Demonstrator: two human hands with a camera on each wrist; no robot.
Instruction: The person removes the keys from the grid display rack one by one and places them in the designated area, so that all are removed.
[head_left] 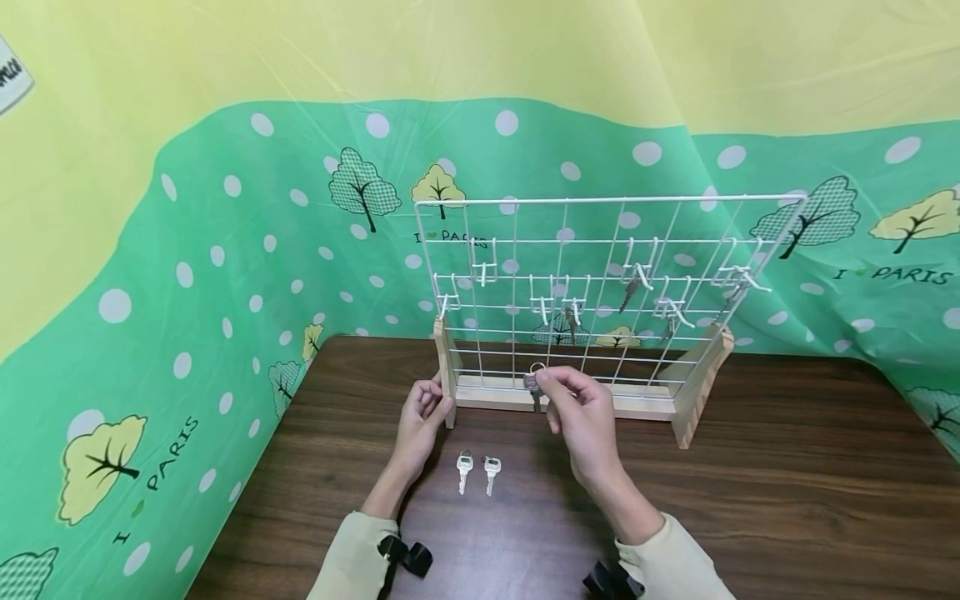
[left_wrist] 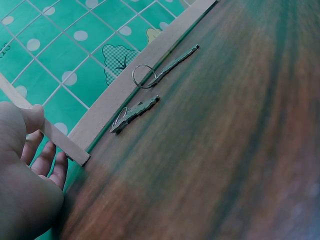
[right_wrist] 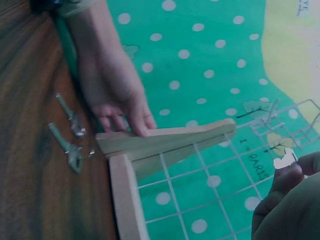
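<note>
My right hand pinches a key by its head, between thumb and fingers, in front of the white wire rack. A small ring shows above that key, and its blade points down. At the rack's left end, my left hand holds the wooden side piece, thumb on one face and fingers on the other. Two more keys, the left one and the right one, lie side by side on the table between my wrists, each with a ring.
White double hooks hang on the grid; keys dangle from some, such as the upper key and the middle key. Bare hooks are at the left. The rack's wooden base stands on the dark wooden table, before a green patterned cloth.
</note>
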